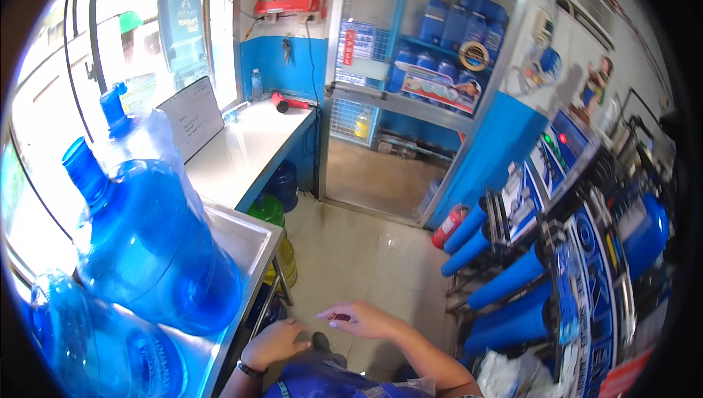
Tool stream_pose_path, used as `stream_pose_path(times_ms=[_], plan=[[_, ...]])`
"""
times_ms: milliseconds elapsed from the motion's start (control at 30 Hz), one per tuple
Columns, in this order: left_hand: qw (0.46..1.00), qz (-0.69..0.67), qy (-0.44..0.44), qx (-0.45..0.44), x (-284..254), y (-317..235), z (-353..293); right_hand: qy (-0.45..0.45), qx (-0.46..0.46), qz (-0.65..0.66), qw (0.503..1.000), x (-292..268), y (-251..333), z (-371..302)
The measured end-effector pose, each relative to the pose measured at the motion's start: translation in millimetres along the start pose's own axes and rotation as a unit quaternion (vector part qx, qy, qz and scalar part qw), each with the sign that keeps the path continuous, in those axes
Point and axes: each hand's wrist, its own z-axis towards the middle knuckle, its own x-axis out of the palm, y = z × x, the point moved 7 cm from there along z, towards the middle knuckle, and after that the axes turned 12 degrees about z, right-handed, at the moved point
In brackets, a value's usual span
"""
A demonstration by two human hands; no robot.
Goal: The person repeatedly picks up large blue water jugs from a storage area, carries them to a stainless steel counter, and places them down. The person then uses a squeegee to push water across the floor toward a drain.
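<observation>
My left hand (274, 344) hangs at seven o'clock, back up, fingers loosely bent and pinching nothing that I can see, a dark band (251, 369) around its wrist. My right hand (357, 319) is at six o'clock, fingers slack and slightly spread toward nine o'clock; I can't tell what the small dark patch among them is. The two hands are near each other but apart. The big blue bottle (157, 244) sits between eight and nine o'clock on the metal table (258, 228), clear of both hands, its neck toward ten; with the lens bending everything, I can't tell whether it's upright or tilted. Touching or just beside it, at eight, is a second blue bottle (110, 347), and behind it another wrapped in clear plastic (143, 136). Between nine and ten runs a white counter (260, 142) with a whiteboard (192, 117) leaning at its window side; a red dryer-like tool (289, 103) lies at its far end. A green bottle (266, 210) is under the counter's near end. The glass door (392, 171) stands between twelve and one, a red fire extinguisher (449, 226) at four, blue cylinders (509, 276) beyond it.
</observation>
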Motion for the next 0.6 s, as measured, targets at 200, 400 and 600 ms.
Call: stream_pose_path(times_ms=[200,400,600], plan=[[0.998,0.057,-0.035,0.001,-72.2,31.7,131.4,-0.041,0.016,-0.061,0.997,-147.8,-17.1,67.6],[0.999,-0.011,-0.013,-0.028,-102.9,87.5,206.7,-0.024,0.005,-0.046,0.999,-273.9,-60.8,177.1],[0.969,-0.017,-0.071,-0.238,-139.5,159.5,243.7,-0.114,-0.078,-0.158,0.978,-475.6,-114.8,362.4]])
